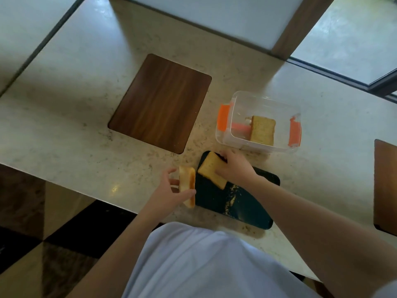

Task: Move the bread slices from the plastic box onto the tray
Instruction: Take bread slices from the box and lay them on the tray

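Three bread slices in view, located with reference to the dark tray (pixel 247 203) on the pale stone counter (pixel 64 117).

Slice one (pixel 211 169): lies flat on the tray's far left corner, under the right hand (pixel 234 166), whose fingers rest pressed together on its top and far edge; whether they grip it, cannot tell.

Slice two (pixel 189 186): held on edge just beside the tray's left side, pinched by the left hand (pixel 169 190), thumb on the near face, fingers curled round the far face.

Slice three (pixel 262 131): stands leaning inside the clear plastic box (pixel 238 104) with orange latches (pixel 223 119), just beyond the tray's far edge.

Crumbs (pixel 231 198): scattered along the tray's middle.

Wooden board (pixel 160 103): beyond and to the left of the tray, well apart. A second wooden board (pixel 385 186): to the tray's right, cut by the frame edge.

Person's light shirt (pixel 204 265): nearer than the tray, at the counter's edge.
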The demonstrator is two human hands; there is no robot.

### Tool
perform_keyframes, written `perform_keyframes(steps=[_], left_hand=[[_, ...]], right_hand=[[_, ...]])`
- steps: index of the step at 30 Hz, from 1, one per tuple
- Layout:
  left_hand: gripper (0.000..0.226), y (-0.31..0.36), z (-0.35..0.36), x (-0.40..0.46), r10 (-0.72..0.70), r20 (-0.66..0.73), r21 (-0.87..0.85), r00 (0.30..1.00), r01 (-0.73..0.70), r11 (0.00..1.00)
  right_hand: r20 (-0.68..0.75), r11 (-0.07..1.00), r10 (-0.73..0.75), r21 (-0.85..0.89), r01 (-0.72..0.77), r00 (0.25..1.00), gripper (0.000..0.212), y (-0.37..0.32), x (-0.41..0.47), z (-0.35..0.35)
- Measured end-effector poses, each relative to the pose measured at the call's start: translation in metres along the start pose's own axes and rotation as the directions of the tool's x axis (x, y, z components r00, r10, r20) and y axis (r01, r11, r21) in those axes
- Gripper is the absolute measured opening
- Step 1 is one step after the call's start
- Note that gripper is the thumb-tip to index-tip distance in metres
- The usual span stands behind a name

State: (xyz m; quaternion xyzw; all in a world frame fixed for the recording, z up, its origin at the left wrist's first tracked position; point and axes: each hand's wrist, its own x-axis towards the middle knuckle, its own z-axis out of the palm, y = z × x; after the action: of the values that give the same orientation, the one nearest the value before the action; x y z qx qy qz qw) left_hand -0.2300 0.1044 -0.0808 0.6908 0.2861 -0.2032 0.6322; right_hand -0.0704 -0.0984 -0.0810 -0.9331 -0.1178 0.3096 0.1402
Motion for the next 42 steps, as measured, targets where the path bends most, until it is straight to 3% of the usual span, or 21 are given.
perform_keyframes(steps=[6, 17, 35, 37, 39, 40, 42], left_hand=[[0.093, 0.009, 0.007, 0.011, 0.026, 0.017, 0.063, 1.0, -0.027, 0.998], [0.089, 0.013, 0.01, 0.013, 0.018, 0.018, 0.085, 1.0, -0.02, 0.996], [0.092, 0.016, 0.019, 0.014, -0.021, 0.007, 0.191, 1.0, 0.019, 0.981], [0.093, 0.017, 0.022, 0.014, 0.0, -0.004, 0.25, 1.0, 0.001, 0.968], [0.093, 0.019, 0.027, 0.012, 0.051, 0.002, 0.286, 0.999, -0.05, 0.957], [0.093, 0.021, 0.029, 0.011, 0.083, 0.014, 0.308, 0.996, -0.083, 0.948], [0.09, 0.025, 0.034, 0.01, 0.141, 0.063, 0.416, 0.988, -0.155, 0.896]], right_hand=[[-0.032, 0.957, -0.071, -0.282, 0.059, 0.997, 0.098, 0.008, -0.018, 0.018], [-0.001, 0.935, -0.168, -0.318, 0.159, 0.986, 0.09, 0.003, -0.018, 0.015], [-0.069, 0.975, -0.05, -0.222, 0.033, 0.996, 0.091, 0.002, -0.012, 0.016], [-0.129, 0.988, -0.045, -0.151, 0.025, 0.991, 0.082, -0.003, -0.018, 0.015], [-0.196, 0.995, 0.023, 0.102, -0.003, 0.98, 0.068, -0.008, -0.028, 0.015], [-0.166, 0.957, 0.076, 0.288, -0.025, 0.983, 0.06, -0.009, -0.035, 0.015], [0.034, 0.769, 0.132, 0.628, -0.124, 0.991, 0.049, -0.012, -0.05, 0.017]])
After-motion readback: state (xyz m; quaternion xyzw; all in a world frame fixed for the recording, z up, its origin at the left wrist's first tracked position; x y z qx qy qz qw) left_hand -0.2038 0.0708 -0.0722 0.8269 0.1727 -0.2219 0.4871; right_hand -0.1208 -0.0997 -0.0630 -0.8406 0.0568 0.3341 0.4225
